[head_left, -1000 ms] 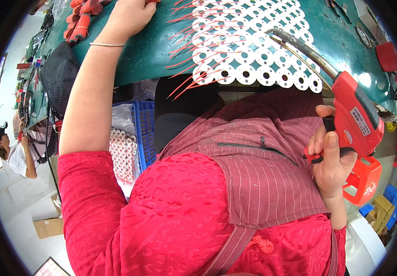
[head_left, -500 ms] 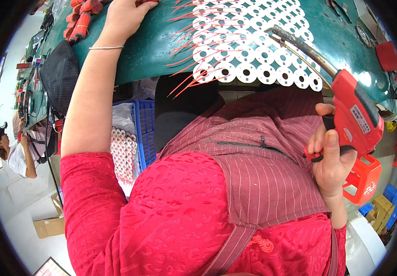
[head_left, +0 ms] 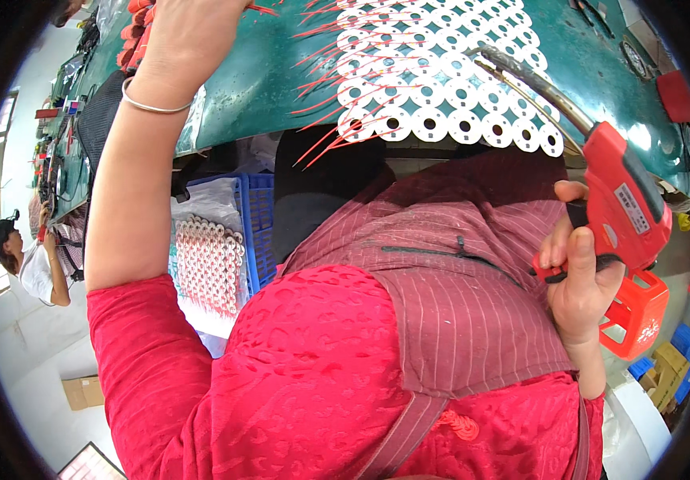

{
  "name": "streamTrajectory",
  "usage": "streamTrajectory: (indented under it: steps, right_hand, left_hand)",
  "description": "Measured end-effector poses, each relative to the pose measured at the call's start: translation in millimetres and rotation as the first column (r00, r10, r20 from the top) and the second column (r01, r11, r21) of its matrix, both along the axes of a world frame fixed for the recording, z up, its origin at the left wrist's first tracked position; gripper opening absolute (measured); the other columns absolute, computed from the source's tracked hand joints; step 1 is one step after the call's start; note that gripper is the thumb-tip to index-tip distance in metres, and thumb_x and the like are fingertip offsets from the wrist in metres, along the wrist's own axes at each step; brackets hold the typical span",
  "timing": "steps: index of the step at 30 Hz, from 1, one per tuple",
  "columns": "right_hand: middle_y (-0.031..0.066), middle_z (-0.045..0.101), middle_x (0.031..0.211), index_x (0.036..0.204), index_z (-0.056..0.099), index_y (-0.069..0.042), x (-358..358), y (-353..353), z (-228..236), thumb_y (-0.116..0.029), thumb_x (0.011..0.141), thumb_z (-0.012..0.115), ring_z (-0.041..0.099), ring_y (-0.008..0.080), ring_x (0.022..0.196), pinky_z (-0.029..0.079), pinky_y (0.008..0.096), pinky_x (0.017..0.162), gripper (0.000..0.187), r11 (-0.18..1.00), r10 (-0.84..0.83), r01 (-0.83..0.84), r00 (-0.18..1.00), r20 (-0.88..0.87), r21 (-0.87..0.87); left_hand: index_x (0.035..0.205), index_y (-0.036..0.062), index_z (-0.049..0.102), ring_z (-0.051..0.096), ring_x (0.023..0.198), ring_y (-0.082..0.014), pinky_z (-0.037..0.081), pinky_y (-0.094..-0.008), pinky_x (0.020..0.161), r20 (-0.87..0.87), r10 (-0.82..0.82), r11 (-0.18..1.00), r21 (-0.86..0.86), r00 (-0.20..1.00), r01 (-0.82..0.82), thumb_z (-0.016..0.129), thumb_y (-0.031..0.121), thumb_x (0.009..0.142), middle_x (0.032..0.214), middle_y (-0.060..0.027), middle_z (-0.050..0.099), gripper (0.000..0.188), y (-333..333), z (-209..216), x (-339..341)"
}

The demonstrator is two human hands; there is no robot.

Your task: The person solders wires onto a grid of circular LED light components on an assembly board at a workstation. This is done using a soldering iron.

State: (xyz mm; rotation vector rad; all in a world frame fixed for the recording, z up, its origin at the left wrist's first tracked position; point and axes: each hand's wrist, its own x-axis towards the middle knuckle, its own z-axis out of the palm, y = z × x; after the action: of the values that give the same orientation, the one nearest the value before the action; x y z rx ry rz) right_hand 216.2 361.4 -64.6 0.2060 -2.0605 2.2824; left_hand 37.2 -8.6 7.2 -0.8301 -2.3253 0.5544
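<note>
Discs: white, flat, ring-shaped, set in close rows; lying on table, near row past its edge. Wires: thin, red, fanning leftward from the left-side discs. Red strands protrude at left hand; fingertips cut off by frame. Soldering gun: red and black, gripped in right hand, metal shaft slanting up-left over discs.
</note>
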Motion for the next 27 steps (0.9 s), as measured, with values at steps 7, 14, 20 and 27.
streamTrajectory:
  steps: [7,14,20,27]
  right_hand:
    - [0.0162,0.055,0.127,0.136,0.042,0.003,-1.0,2.5,-5.4,-0.019,0.102,0.052,0.045,0.005,0.066,0.045,0.0219,0.057,0.042,1.0,0.006,-0.006,1.0,0.006,0.004]
    - [0.0167,0.055,0.128,0.136,0.041,0.003,-1.2,1.4,-4.5,-0.018,0.102,0.051,0.045,0.0049,0.066,0.045,0.0217,0.057,0.042,1.0,0.01,-0.01,1.0,-0.024,0.03]
    - [0.0165,0.055,0.127,0.136,0.041,0.003,0.1,2.2,-3.9,-0.019,0.101,0.052,0.045,0.0053,0.066,0.045,0.0221,0.057,0.043,0.999,-0.013,0.013,1.0,0.001,0.031]
    - [0.0159,0.055,0.127,0.137,0.041,0.002,1.5,1.8,-1.4,-0.021,0.101,0.054,0.046,0.0062,0.066,0.046,0.0235,0.058,0.045,0.999,0.006,-0.006,1.0,0.006,0.046]
  left_hand:
    - [0.061,0.0128,0.07,0.058,0.085,-0.0214,0.036,-0.0515,0.103,-0.05,0.181,0.896,-0.402,0.982,-0.186,0.063,0.013,0.069,0.063,-0.0029,0.061,0.011,21.0,18.9,12.9]
    - [0.06,0.0126,0.069,0.059,0.08,-0.0212,0.034,-0.056,0.106,0.013,0.273,0.823,-0.52,0.962,-0.226,0.062,0.013,0.07,0.061,-0.0034,0.061,0.013,32.4,12.5,10.2]
    - [0.06,0.0126,0.069,0.062,0.072,-0.0207,0.037,-0.0512,0.106,0.053,0.182,0.836,-0.533,0.982,-0.127,0.061,0.013,0.071,0.062,-0.0051,0.062,0.014,32.5,8.9,8.3]
    - [0.06,0.0112,0.067,0.065,0.068,-0.0233,0.041,-0.0414,0.102,0.1,0.232,0.873,-0.46,0.968,-0.161,0.06,0.012,0.073,0.063,-0.0089,0.062,0.015,24.8,1.5,6.8]
